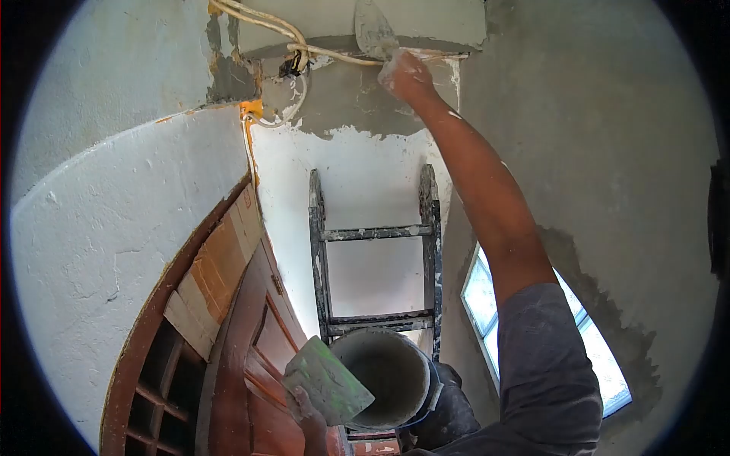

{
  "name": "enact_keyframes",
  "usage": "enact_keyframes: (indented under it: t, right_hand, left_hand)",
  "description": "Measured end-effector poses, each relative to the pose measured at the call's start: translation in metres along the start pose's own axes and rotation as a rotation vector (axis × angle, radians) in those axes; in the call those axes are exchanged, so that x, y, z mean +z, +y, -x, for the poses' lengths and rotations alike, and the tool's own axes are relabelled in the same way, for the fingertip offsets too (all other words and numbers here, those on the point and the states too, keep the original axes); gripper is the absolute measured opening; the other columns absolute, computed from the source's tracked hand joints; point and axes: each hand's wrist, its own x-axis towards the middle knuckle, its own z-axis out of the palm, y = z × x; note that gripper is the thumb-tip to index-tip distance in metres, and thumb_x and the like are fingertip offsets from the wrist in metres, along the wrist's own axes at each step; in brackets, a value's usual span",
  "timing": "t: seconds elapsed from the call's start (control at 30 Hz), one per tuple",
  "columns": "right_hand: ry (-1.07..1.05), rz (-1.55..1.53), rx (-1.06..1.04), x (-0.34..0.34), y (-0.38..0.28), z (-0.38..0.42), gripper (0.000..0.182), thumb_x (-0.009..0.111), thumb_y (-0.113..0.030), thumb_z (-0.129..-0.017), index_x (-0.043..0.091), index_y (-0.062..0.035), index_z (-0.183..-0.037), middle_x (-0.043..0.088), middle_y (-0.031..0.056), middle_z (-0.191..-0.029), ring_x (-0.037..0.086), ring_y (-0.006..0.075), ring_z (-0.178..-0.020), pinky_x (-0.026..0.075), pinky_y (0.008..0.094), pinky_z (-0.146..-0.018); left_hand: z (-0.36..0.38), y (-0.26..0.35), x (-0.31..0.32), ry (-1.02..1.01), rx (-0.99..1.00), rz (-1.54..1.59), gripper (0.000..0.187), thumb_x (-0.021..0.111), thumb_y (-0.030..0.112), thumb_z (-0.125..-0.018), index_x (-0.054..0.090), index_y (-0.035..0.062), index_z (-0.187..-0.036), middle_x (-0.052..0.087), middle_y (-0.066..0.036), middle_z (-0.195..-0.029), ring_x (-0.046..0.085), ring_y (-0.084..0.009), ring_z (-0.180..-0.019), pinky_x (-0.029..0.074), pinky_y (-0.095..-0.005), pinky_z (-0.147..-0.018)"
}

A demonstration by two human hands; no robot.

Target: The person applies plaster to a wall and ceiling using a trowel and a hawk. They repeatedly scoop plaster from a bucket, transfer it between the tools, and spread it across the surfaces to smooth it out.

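My right hand (408, 77) is raised high and closed round the handle of a trowel (375, 32). The trowel's blade is smeared grey and points up at the wall just above a pale cable. Low in the view, my left hand (306, 414) grips a green flat board (328, 381) by its left side. Grey smears cover parts of the board, and it tilts over the rim of a bucket (423, 380). Inside, the bucket is coated with grey mortar; how much it holds is hard to make out.
A paint-spattered ladder (319, 266) stands upright ahead, behind the bucket. Loose cables (331, 53) hang across the wall at head height. A reddish wooden door (266, 365) with cardboard (220, 262) on its frame is at left. At right is a bright window (480, 296) beside grey plaster (593, 152).
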Motion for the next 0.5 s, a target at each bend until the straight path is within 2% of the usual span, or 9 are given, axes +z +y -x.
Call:
enact_keyframes:
  t: [0.1,0.17,0.23,0.27,0.37,0.5]
  right_hand:
    - [0.049,-0.136,0.048,-0.024,0.019,0.003,0.027,0.055,-0.023,-0.088,0.062,-0.0038,-0.104,0.065,0.0187,-0.108,0.063,0.0326,-0.104,0.05,0.0387,-0.089]
    - [0.05,0.002,0.056,-0.044,0.042,0.004,0.027,0.056,-0.024,-0.086,0.065,-0.0041,-0.102,0.066,0.0179,-0.11,0.063,0.0332,-0.105,0.05,0.0401,-0.089]
    - [0.084,-0.053,0.117,-0.084,0.034,0.017,0.029,0.057,-0.026,-0.084,0.067,-0.0062,-0.103,0.066,0.0188,-0.111,0.064,0.0355,-0.104,0.05,0.0428,-0.089]
    - [0.119,-0.171,0.214,-0.094,0.031,0.021,0.03,0.058,-0.027,-0.083,0.068,-0.0078,-0.104,0.066,0.0195,-0.11,0.064,0.0368,-0.102,0.05,0.044,-0.088]
    - [0.204,0.004,0.149,-0.091,0.055,0.023,0.034,0.058,-0.03,-0.083,0.068,-0.012,-0.11,0.067,0.0186,-0.111,0.064,0.037,-0.101,0.051,0.0441,-0.088]
    - [0.037,0.292,0.171,-0.095,0.038,0.034,0.031,0.056,-0.03,-0.085,0.069,-0.0131,-0.107,0.068,0.0139,-0.109,0.065,0.0353,-0.101,0.052,0.0431,-0.088]
  left_hand:
    - [0.004,-0.001,0.0,-0.012,0.03,-0.018,0.058,0.051,0.04,-0.098,0.038,0.0013,-0.139,0.051,-0.015,-0.127,0.053,-0.0268,-0.111,0.046,-0.0375,-0.095]
    - [0.009,-0.005,-0.008,-0.007,0.013,0.026,0.058,0.051,0.04,-0.098,0.038,0.0013,-0.138,0.051,-0.015,-0.126,0.054,-0.027,-0.11,0.046,-0.0376,-0.094]
    - [0.009,-0.005,-0.012,0.012,0.005,0.049,0.058,0.051,0.04,-0.098,0.039,0.001,-0.138,0.051,-0.015,-0.126,0.055,-0.0269,-0.108,0.047,-0.0378,-0.093]
    - [0.01,-0.003,-0.014,0.029,0.001,0.05,0.058,0.051,0.041,-0.097,0.039,0.0009,-0.137,0.051,-0.015,-0.125,0.055,-0.0268,-0.107,0.047,-0.0379,-0.092]
    - [0.009,-0.009,-0.027,0.048,-0.013,0.0,0.058,0.051,0.042,-0.097,0.04,0.0001,-0.137,0.052,-0.016,-0.124,0.056,-0.0266,-0.106,0.047,-0.0378,-0.091]
    - [0.007,-0.01,-0.028,0.065,-0.017,-0.036,0.058,0.051,0.041,-0.098,0.04,-0.0011,-0.136,0.052,-0.017,-0.124,0.056,-0.0264,-0.105,0.047,-0.0375,-0.091]
